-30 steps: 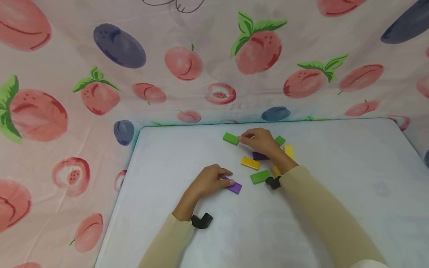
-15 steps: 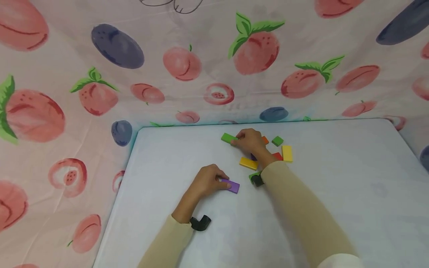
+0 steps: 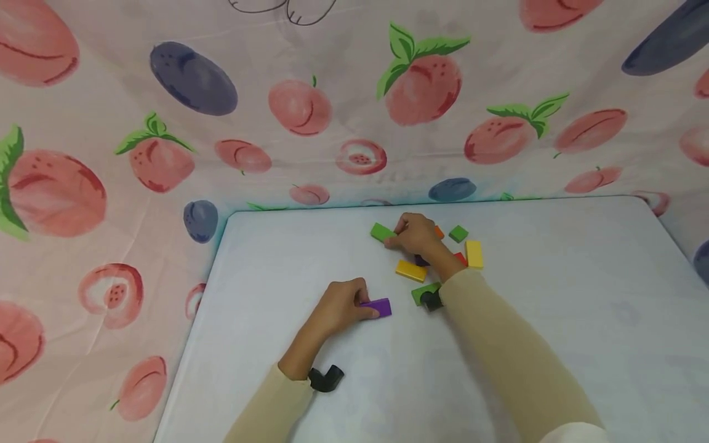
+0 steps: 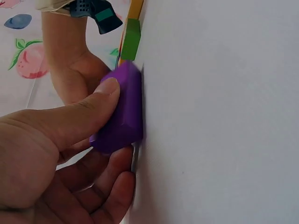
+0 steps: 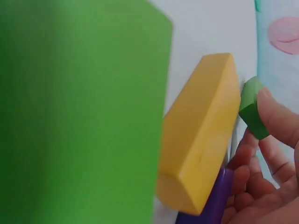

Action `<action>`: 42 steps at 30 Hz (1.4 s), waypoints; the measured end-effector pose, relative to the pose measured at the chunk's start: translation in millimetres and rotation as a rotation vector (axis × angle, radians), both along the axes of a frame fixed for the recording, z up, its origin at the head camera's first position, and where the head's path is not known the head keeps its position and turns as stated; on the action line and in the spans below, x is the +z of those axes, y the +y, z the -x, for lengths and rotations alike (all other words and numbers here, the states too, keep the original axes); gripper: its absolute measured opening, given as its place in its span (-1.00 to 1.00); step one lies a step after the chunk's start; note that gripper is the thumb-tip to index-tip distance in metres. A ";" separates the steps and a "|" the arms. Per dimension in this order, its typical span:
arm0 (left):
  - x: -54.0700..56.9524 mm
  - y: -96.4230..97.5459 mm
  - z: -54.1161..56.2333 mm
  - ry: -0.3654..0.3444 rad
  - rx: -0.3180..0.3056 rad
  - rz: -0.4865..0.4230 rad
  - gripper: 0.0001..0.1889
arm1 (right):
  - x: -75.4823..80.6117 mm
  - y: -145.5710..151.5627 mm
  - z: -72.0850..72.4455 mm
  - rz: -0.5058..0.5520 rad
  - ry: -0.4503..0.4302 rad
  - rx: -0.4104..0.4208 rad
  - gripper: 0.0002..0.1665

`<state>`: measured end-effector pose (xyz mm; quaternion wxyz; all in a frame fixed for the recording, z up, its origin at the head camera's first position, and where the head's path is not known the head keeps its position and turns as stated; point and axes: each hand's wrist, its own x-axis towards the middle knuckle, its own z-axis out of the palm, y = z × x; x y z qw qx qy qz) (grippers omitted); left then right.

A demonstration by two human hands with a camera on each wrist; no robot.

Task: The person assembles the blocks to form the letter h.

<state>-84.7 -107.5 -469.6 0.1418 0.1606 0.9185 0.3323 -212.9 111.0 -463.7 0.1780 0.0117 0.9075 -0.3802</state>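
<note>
In the head view my left hand (image 3: 340, 303) pinches a purple block (image 3: 382, 306) between thumb and fingers, low at the white tabletop. The left wrist view shows the thumb pressed on the face of this purple block (image 4: 122, 109), with fingers beneath. Farther back, my right hand (image 3: 418, 235) grips the right end of a green block (image 3: 381, 231). Its thumb lies on the green block (image 5: 253, 109) in the right wrist view. Under the right wrist is a dark purple block (image 3: 421, 261), partly hidden. An orange-yellow block (image 3: 411, 271) lies just in front of the right hand.
Near the right cuff a second green block (image 3: 424, 293) is partly covered by a black wrist mount (image 3: 431, 300). To the right lie a yellow block (image 3: 473, 253), a small green block (image 3: 458, 233), a red block (image 3: 460, 258) and an orange block (image 3: 439, 232). Fruit-print cloth (image 3: 249, 184) borders the table.
My right hand has closed its thumb and fingers on the far green block, which has shifted slightly right. The left hand has gripped the purple block and turned it, drawing it slightly left.
</note>
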 end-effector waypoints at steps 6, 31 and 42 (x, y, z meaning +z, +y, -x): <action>1.4 -6.7 -8.8 0.003 0.027 -0.043 -0.68 | 2.7 18.2 -10.6 0.090 -0.075 0.046 -0.43; -6.6 -8.9 -9.4 -0.098 0.173 -0.274 -0.70 | 6.7 -12.1 -75.0 0.665 -0.343 -0.012 -0.30; -8.1 -12.4 -1.3 -0.074 0.073 -0.197 -0.68 | -4.2 -11.9 -79.8 0.296 -0.118 0.100 -0.36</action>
